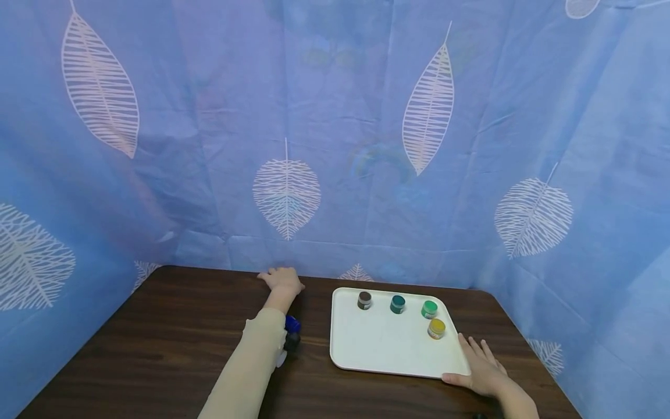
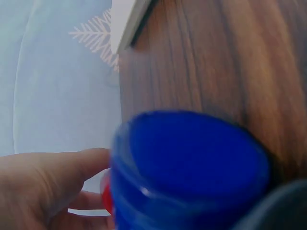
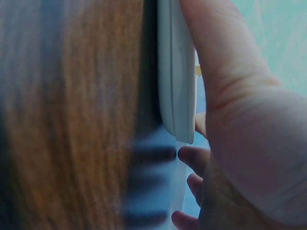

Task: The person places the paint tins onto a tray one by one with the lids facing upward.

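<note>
My left hand [image 1: 283, 279] reaches to the table's far edge, left of the white tray [image 1: 387, 349]. The left wrist view shows its thumb and fingers around a small red thing [image 2: 107, 194], mostly hidden behind a blue-capped jar [image 2: 192, 153]. In the head view the blue jar [image 1: 292, 324] shows beside the left forearm. My right hand [image 1: 487, 372] lies at the tray's near right corner, thumb on the near edge and fingers extended along the right side. On the tray stand small paint jars: brown [image 1: 364, 300], dark teal [image 1: 397, 304], green [image 1: 429, 309] and yellow [image 1: 437, 329].
The dark wooden table [image 1: 157, 337] carries everything. A blue curtain [image 1: 345, 145] with white leaf prints hangs behind its far edge and along both sides. A dark wrist device [image 1: 291, 342] sits by the left sleeve [image 1: 246, 361].
</note>
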### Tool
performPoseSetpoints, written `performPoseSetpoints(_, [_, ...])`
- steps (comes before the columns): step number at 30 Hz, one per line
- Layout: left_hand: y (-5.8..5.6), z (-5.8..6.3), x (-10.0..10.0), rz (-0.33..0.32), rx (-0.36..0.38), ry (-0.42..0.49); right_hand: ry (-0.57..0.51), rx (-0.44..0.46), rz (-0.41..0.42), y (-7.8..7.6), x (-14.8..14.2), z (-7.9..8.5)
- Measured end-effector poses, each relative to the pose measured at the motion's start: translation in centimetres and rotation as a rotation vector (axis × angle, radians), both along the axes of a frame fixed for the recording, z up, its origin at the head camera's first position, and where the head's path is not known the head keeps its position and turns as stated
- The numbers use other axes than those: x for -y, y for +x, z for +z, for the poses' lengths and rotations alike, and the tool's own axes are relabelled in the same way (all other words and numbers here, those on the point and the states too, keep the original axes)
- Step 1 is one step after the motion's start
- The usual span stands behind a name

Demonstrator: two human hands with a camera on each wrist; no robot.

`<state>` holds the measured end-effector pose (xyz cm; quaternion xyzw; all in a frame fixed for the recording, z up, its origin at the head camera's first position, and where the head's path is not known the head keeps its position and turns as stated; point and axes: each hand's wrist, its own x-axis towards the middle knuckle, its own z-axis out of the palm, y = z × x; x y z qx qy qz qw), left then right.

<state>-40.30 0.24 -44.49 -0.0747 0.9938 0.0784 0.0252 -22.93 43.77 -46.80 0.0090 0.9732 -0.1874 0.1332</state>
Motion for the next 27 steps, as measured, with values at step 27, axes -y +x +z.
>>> performPoseSetpoints(27, [2.4,1.2,-2.0,-0.046,-0.149,0.097,-0.014,-0.006,0.008,0.1,-0.1,-0.1])
